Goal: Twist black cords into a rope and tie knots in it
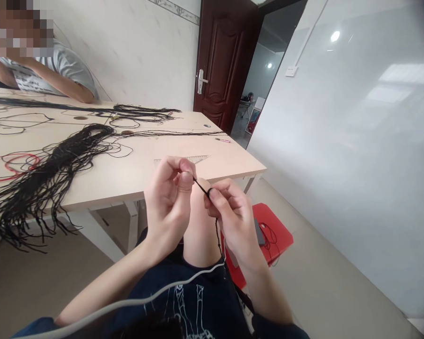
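Observation:
A thin black cord [200,186] runs between my two hands, just above my lap. My left hand [169,200] pinches its upper end between thumb and forefinger. Lower and to the right, my right hand [231,207] grips the cord at a small dark loop by the thumb. From under the right hand a knotted or braided length [218,235] of black cord hangs toward my lap. The exact shape of the loop is partly covered by the fingers.
A big bundle of black cords [60,165] lies across the table [183,141], its ends over the near edge. Red cord [21,162], a clear triangle ruler [198,159] and a pen [223,140] lie there too. A red stool [277,230] stands right; a person [67,70] sits opposite.

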A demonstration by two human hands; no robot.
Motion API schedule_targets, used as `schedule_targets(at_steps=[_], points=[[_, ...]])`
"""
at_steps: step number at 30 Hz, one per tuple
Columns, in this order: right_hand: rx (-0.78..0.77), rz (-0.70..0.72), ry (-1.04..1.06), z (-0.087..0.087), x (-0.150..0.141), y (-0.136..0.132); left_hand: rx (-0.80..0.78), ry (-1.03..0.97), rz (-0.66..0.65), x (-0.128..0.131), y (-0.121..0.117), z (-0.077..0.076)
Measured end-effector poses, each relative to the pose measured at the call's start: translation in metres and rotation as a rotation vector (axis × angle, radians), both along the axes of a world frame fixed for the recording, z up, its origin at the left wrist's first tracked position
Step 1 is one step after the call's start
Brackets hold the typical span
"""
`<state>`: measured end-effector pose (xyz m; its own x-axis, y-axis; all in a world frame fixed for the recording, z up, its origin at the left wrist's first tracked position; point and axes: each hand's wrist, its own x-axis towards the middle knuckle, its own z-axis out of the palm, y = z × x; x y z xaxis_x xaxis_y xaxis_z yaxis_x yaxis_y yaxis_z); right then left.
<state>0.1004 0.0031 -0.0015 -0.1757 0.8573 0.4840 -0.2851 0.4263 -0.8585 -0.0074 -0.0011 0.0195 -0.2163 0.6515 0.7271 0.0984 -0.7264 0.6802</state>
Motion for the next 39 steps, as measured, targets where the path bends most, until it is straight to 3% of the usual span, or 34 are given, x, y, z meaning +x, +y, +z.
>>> schedule_targets(at_steps=[8, 14, 23, 29, 35, 39], points=[[0.06, 0.047, 0.064, 0.0, -0.001, -0.001, 0.059, 0.069, -0.04, 0.002, -0.009, 0.005], [0.051, 0.121, 0.103, 0.001, -0.001, -0.001, 0.23, 0.14, 0.156, 0.0, -0.006, -0.003], [0.031, 0.216, 0.157, 0.004, 0.0, -0.001, 0.386, 0.206, 0.267, 0.0, 0.001, 0.0], [-0.019, 0.246, 0.21, 0.006, 0.002, -0.002, 0.594, 0.266, 0.22, -0.004, 0.011, 0.007], [-0.031, 0.235, 0.199, 0.005, 0.001, -0.002, 0.523, 0.221, 0.155, -0.001, 0.007, 0.01], [-0.063, 0.233, 0.19, 0.009, -0.001, -0.004, 0.548, 0.049, 0.098, 0.0, 0.006, 0.008]])
